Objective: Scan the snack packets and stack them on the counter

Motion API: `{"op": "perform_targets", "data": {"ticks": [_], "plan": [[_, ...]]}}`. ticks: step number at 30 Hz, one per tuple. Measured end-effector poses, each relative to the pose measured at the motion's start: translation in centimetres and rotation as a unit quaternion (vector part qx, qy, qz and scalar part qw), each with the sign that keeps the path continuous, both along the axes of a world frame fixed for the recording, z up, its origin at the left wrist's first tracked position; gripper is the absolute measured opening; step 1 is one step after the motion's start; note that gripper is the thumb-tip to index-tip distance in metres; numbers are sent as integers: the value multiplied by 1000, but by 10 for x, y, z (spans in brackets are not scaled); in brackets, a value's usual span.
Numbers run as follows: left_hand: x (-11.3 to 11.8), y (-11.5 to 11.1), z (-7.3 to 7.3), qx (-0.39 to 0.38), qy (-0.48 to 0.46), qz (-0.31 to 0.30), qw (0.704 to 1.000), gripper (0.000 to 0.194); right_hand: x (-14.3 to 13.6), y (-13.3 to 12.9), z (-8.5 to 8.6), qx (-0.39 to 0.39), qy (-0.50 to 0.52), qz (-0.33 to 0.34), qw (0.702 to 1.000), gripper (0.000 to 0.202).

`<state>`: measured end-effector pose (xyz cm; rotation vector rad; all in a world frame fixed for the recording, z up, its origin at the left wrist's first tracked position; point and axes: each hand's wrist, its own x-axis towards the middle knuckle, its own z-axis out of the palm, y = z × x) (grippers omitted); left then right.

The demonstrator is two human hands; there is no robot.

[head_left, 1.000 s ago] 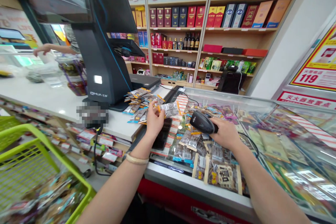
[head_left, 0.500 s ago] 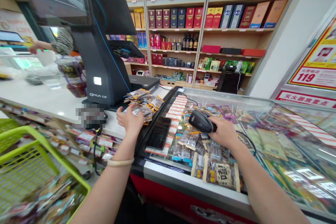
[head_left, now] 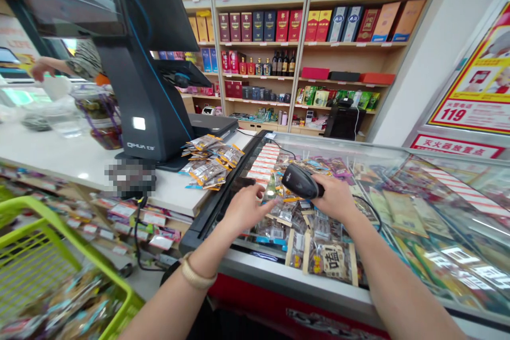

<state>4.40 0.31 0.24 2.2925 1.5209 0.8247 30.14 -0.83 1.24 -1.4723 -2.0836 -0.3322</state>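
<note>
My right hand point(head_left: 334, 197) is wrapped round a black handheld scanner point(head_left: 302, 183), above snack packets point(head_left: 287, 212) on the glass-topped case. My left hand point(head_left: 249, 207) hovers beside those packets with its fingers apart and nothing in it, partly covering a black phone point(head_left: 242, 183). On the white counter's corner lies a pile of small orange-edged packets point(head_left: 211, 162), with no hand on it. A larger packet with a black character on its label point(head_left: 332, 261) rests at the case's front edge.
A dark register with a screen point(head_left: 145, 79) stands on the white counter point(head_left: 79, 162). At lower left is a green basket point(head_left: 67, 228) of packets. A person's hand point(head_left: 45, 66) shows at far left. Shelves of boxes point(head_left: 261, 48) stand behind.
My left hand has moved right, from the pile of small packets to over the phone and the glass case. My right hand still grips the scanner. The view has shifted slightly.
</note>
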Motion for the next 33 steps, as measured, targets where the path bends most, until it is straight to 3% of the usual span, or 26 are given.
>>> {"op": "perform_targets", "data": {"ticks": [5, 9, 12, 16, 20, 24, 28, 33], "plan": [[28, -13, -10, -66, 13, -9, 998, 66, 0, 1, 0, 4, 3, -2, 1000, 30], [25, -3, -12, -132, -90, -9, 987, 57, 1, 2, -1, 5, 3, 2, 1000, 31], [13, 2, -10, -260, -201, -57, 943, 29, 1, 2, -3, 6, 7, 5, 1000, 32], [-9, 3, 0, -370, -329, -49, 868, 21, 1, 2, -3, -3, 10, 2, 1000, 32], [-23, 2, 9, -351, -436, 4, 828, 20, -1, 1, -1, -5, 17, 5, 1000, 32], [-16, 0, 9, -252, -547, 39, 798, 25, -2, 1, 0, 0, 29, 30, 999, 32], [-4, 1, 5, -217, -572, 67, 788, 26, -2, 1, -2, -4, 42, 89, 995, 32], [-1, 5, 1, -214, -576, 53, 787, 24, -4, -2, 1, -24, 26, 96, 995, 26]]}}
